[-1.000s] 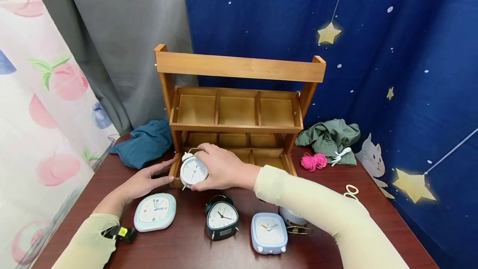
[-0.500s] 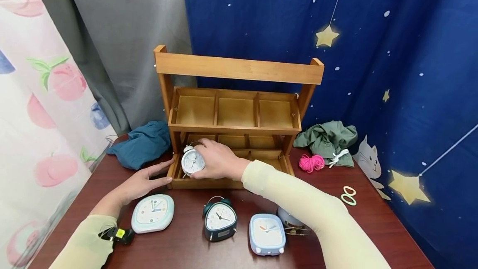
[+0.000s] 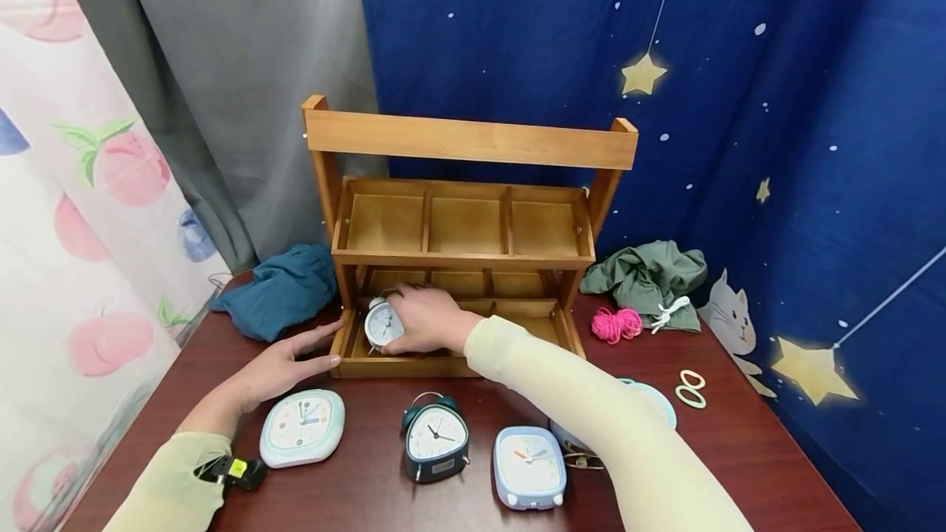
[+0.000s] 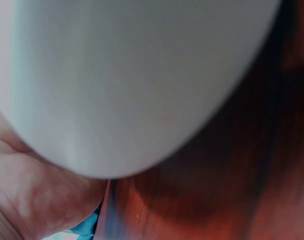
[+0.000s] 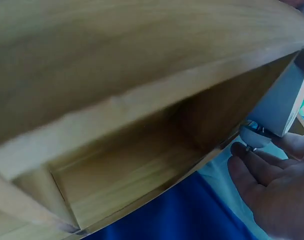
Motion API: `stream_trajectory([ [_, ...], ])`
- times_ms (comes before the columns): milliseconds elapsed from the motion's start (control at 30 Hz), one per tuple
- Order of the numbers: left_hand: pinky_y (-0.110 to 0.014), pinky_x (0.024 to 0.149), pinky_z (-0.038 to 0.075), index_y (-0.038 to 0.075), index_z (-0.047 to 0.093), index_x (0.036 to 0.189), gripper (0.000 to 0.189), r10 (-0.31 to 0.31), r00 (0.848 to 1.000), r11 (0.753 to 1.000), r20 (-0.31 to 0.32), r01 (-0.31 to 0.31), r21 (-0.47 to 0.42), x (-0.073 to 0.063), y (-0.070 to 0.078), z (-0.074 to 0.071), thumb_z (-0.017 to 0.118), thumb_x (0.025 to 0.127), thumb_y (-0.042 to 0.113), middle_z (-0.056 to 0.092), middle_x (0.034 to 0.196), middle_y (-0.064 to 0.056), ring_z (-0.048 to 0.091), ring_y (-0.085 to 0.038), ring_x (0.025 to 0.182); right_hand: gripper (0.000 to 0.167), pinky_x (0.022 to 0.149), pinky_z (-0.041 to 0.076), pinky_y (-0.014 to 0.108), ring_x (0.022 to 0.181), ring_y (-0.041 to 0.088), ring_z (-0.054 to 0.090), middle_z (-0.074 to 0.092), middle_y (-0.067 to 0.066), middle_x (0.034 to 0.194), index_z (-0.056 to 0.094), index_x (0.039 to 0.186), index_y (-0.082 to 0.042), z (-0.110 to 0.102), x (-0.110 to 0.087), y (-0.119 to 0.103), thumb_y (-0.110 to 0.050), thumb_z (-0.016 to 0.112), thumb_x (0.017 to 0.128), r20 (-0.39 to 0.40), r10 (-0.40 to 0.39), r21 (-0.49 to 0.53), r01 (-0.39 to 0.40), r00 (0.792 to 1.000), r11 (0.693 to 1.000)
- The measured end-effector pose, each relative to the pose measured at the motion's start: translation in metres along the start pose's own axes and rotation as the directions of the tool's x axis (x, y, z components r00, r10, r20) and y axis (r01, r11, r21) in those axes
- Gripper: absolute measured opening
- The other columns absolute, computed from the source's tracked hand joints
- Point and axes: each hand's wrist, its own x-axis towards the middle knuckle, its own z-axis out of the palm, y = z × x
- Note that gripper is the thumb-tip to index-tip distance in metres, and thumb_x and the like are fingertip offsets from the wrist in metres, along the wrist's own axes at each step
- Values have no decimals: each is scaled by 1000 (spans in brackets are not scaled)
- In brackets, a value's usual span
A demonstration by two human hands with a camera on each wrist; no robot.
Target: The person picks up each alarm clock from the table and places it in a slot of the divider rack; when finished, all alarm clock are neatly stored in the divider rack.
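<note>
My right hand [image 3: 429,320] grips a small white twin-bell alarm clock [image 3: 383,324] by its side, low over the left compartment of the bottom tier of a wooden shelf [image 3: 466,255]. In the right wrist view the fingers curl at the clock's bell [image 5: 255,136]. My left hand [image 3: 277,368] lies with fingers extended against the left side of the bottom tier. Just below it on the table is a mint-rimmed clock [image 3: 302,428], whose pale back fills much of the left wrist view.
In front of the shelf stand a dark green alarm clock [image 3: 436,440] and a light blue clock [image 3: 529,468]; more items sit partly behind my right sleeve. Teal cloth [image 3: 279,292] lies left, green cloth [image 3: 654,273], pink yarn [image 3: 617,324] and two rings [image 3: 691,389] right.
My right hand has carried the white alarm clock slightly back and down, from over the front edge into the left bottom compartment. The left hand has stayed at the shelf's side.
</note>
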Motion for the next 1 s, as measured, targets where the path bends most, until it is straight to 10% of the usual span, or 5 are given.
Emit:
stream_trajectory([
  [567,-77,121,35,24,39,176,82,-10,1000,1000,1,10,-18,0,0,4,75,107,49,38,176,-23,34,-52,161,97,114,53,43,144,26,58,58,11,159,48,168,-15,2,-5,7,-78,69,97,168,18,171,-47,986,984],
  [1000,-76,121,36,21,40,175,83,12,1000,1000,-9,-11,21,-1,0,-1,74,106,52,40,175,-23,35,-51,160,94,130,36,47,159,33,44,43,17,173,42,172,-15,-48,-73,19,-75,63,104,87,-75,255,51,993,966],
])
